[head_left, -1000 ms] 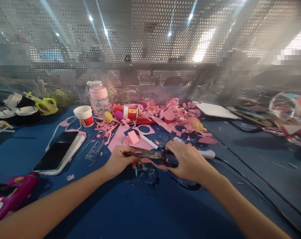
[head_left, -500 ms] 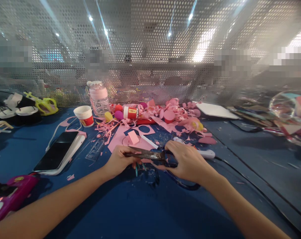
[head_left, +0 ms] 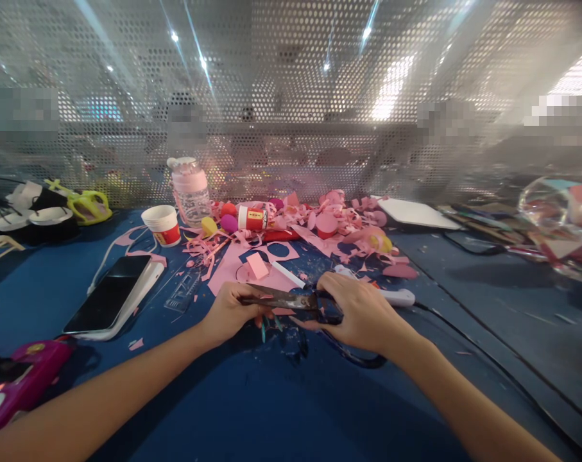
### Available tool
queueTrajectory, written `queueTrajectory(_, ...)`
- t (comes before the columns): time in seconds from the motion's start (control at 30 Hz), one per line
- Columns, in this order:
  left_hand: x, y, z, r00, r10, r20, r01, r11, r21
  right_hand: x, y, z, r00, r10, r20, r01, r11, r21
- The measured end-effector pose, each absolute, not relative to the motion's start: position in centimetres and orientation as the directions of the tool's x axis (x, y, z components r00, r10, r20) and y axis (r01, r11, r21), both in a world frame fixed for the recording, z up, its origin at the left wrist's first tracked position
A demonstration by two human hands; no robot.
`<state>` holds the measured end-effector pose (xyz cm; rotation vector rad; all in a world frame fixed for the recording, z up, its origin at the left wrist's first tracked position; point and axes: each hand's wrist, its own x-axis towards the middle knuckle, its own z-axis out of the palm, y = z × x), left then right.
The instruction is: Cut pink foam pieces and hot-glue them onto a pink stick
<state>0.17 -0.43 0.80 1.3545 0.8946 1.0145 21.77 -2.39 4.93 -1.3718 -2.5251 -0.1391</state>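
Note:
My right hand (head_left: 362,308) is closed round the dark blue handles of a pair of scissors (head_left: 288,300), whose metal blades point left. The blades lie almost together, reaching to the fingers of my left hand (head_left: 230,311). Those fingers are pinched at the blade tips, and what they hold is hidden. Thin teal slivers (head_left: 264,330) show just below them; I cannot tell what they are. A small pink scrap (head_left: 283,312) appears under the blades. Behind my hands lies a pink sheet (head_left: 228,269) with round cut-outs, with a pink block (head_left: 257,265) and a white stick (head_left: 289,274) on it.
Pink scraps (head_left: 326,224) heap up at the back, around a tipped paper cup (head_left: 252,218). Stacked cups (head_left: 162,224), a bottle (head_left: 190,192), a phone (head_left: 110,292) and a magenta tool (head_left: 28,378) stand left. On the right, a white-handled tool (head_left: 400,297) trails a black cord (head_left: 483,353).
The scissor blades have come closer together, and the pink sliver seen between them earlier shows less. Both hands stay in nearly the same place.

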Motion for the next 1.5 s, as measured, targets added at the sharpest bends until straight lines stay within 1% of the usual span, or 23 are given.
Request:
queueTrajectory(0.33,0.16,-0.33,0.57,0.336,0.939,0.078,-0.051,-0.064,0.997,21.70,-2.42,5.03,-0.524,0.807,0.272,0.831,0.554,-0.042)
queueTrajectory(0.57,0.13,-0.37,0.51,0.328,0.943,0.062,-0.055,-0.047,0.997,21.61,-2.39,5.00,-0.528,0.804,0.272,0.830,0.556,-0.031)
queueTrajectory(1.23,0.01,-0.57,0.98,0.352,0.935,0.045,0.006,-0.050,0.999,21.76,-2.40,5.00,-0.532,0.799,0.281,0.833,0.554,0.004)
queueTrajectory(1.5,-0.14,-0.45,0.72,0.380,0.921,0.089,0.033,-0.110,0.993,21.69,-2.37,5.21,-0.533,0.786,0.312,0.831,0.555,0.022)
